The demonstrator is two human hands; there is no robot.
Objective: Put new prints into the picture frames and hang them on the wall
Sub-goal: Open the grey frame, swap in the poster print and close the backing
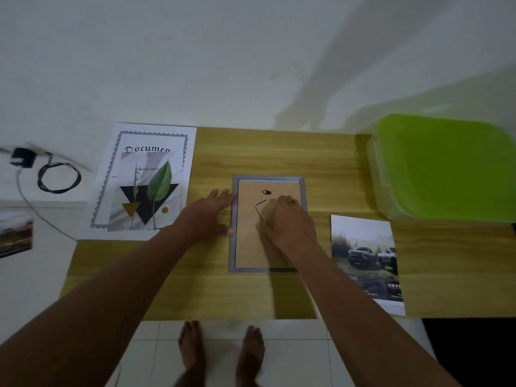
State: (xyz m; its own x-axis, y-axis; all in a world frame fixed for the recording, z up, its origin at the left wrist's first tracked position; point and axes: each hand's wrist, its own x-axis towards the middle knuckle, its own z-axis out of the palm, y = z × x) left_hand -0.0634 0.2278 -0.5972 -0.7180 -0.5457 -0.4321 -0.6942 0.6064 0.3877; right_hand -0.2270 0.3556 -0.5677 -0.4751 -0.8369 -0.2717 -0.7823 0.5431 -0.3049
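Note:
A grey picture frame (pixel 234 247) lies face down in the middle of the wooden table (pixel 279 152), its brown backing board (pixel 248 241) facing up. My left hand (pixel 208 216) rests flat against the frame's left edge, fingers straight. My right hand (pixel 287 223) sits on the backing board with curled fingers pinching its fold-out stand flap (pixel 259 206). A leaf print (pixel 145 191) lies on a document sheet (pixel 156 135) at the left. A print of two trucks (pixel 365 258) lies to the right of the frame.
A green-lidded plastic box (pixel 446 166) stands at the table's back right. A black charger with a coiled cable (pixel 58 177) and another photo (pixel 15 234) lie on a white surface at the left. My bare feet stand on white tiles below.

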